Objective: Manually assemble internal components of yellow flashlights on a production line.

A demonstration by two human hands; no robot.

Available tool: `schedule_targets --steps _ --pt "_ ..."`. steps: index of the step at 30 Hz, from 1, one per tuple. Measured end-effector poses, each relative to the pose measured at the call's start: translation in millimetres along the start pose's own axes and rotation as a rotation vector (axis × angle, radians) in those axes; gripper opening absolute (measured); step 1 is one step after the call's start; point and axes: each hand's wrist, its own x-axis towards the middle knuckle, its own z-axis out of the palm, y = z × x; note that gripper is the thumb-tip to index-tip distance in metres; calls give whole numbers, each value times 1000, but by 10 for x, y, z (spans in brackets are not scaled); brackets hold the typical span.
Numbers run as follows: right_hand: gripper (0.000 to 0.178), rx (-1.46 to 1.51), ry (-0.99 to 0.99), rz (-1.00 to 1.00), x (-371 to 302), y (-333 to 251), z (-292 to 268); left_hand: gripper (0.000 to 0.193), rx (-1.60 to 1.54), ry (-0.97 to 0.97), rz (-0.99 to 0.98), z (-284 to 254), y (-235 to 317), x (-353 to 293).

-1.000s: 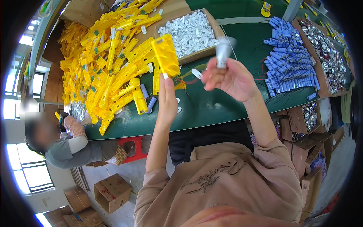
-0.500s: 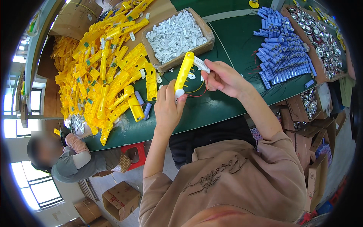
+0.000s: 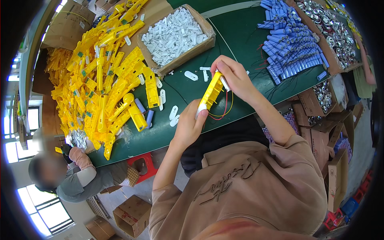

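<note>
A yellow plastic casing, ribbed inside, slants up and to the right above the table edge. My left hand is closed round its lower end, where a white round part shows. At the upper end my right hand pinches a white plastic piece close beside the casing; whether the two touch is hard to tell. Thin red and yellow wires loop down between the hands. Loose white oval plates lie on the green table around the casing.
A heap of yellow casings covers the left side. Behind my hands stands a cardboard box of small white parts. Blue cylindrical cells with wires and a box of shiny metal parts are at right. Another person sits at far left.
The casing has tipped further right and come lower, its ribbed inside now showing. My right hand has brought the white piece from out to the side in against the casing's upper end.
</note>
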Motion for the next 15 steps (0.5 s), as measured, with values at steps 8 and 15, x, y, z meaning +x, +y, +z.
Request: schedule_targets --steps 8,15 --pt "54 303 -295 224 45 -73 -98 55 -629 -89 -162 3 91 -63" --pt "35 533 -190 65 -42 -20 -77 61 -1087 -160 -297 121 122 -151"
